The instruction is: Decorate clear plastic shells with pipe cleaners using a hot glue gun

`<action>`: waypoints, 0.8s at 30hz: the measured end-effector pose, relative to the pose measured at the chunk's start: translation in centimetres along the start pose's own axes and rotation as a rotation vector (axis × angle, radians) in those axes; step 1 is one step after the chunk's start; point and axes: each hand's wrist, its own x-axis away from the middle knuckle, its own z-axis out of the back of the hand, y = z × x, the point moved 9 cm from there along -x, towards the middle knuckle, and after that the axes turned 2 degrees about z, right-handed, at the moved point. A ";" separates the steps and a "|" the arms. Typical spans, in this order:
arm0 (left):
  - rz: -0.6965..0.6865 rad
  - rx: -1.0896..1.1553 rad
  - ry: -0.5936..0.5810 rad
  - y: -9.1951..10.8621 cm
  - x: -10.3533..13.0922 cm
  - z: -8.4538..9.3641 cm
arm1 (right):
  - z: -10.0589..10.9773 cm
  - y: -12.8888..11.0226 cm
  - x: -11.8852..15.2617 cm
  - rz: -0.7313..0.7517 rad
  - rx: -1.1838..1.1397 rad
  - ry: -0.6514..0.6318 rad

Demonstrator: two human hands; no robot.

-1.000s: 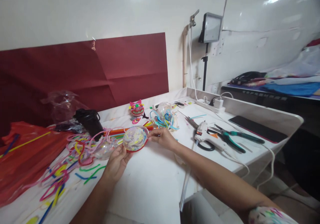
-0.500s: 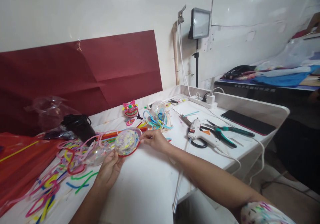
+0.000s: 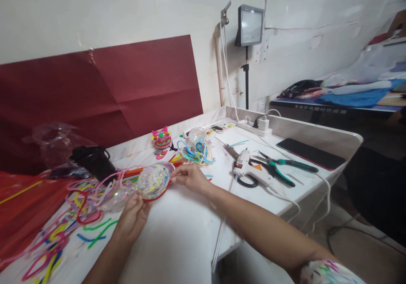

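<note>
A round clear ball (image 3: 153, 181) filled with multicoloured bits, with a red strip along its lower right edge, is held above the white table. My left hand (image 3: 135, 216) grips its lower left side between thumb and fingers. At its right edge, my right hand (image 3: 189, 178) pinches the rim. Pink, yellow and blue fuzzy stems (image 3: 57, 241) lie to the left, and green and blue pieces (image 3: 100, 233) lie near my left wrist. Behind the ball sits a small pink cat-like figure (image 3: 162, 138).
A white glue gun (image 3: 253, 169), green-handled pliers (image 3: 281, 174) and a black phone-like slab (image 3: 311, 153) lie at the right. A black cup-like object (image 3: 95, 162) leans at the left. A power strip (image 3: 253, 127) stands by the back corner; a lamp (image 3: 250, 26) is behind.
The whole view has shifted slightly, so hands and ball appear a little further left. Both hands keep their hold on the ball.
</note>
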 end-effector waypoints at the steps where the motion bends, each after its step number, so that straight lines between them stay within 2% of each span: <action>1: -0.001 -0.007 -0.006 0.0 0.0 -0.1 | -0.1 0.1 0.0 -0.012 -0.018 -0.007; 8: -0.033 0.001 -0.046 0.1 -0.5 0.2 | -0.4 0.3 0.1 -0.047 -0.046 -0.025; 15: -0.032 -0.046 -0.171 -0.2 -0.6 -0.5 | 0.1 -1.2 -0.4 -0.031 0.089 -0.046; 19: -0.002 -0.056 -0.222 -0.9 -0.5 -1.0 | 1.4 -2.6 -4.3 -0.037 0.166 -0.019; 24: 0.046 -0.064 -0.268 -2.4 -0.5 -1.2 | 3.9 -1.9 -12.5 -0.125 0.246 0.100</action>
